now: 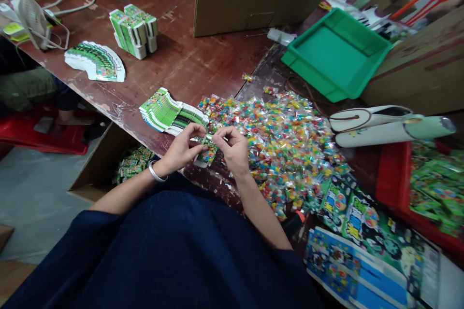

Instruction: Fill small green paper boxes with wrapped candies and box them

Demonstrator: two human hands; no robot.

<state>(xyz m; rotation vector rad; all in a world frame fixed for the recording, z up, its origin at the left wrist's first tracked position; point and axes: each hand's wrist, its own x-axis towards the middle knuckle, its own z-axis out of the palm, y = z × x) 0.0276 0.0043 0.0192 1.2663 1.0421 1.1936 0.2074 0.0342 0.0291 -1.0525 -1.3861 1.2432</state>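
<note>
Between my hands, at the table's front edge, is a small green printed candy box (206, 155), its upper end pinched by fingers of both hands. My left hand (186, 146), with a silvery bangle at the wrist, grips its left side. Fingers of my right hand (233, 148) close on the top right of the box, at a white flap. Just beyond my left hand lies a fanned row of flat green and white boxes (170, 112). A wide heap of clear candy packets (282, 137) with colourful sweets spreads right of my right hand.
Bundled boxes (134, 31), another fan of flat boxes (96, 61) and a small fan (32, 17) stand at far left. A green tray (337, 53), a white case (377, 130), a red bin (393, 174) and printed bags (373, 231) lie right. An open carton (97, 169) sits below the left edge.
</note>
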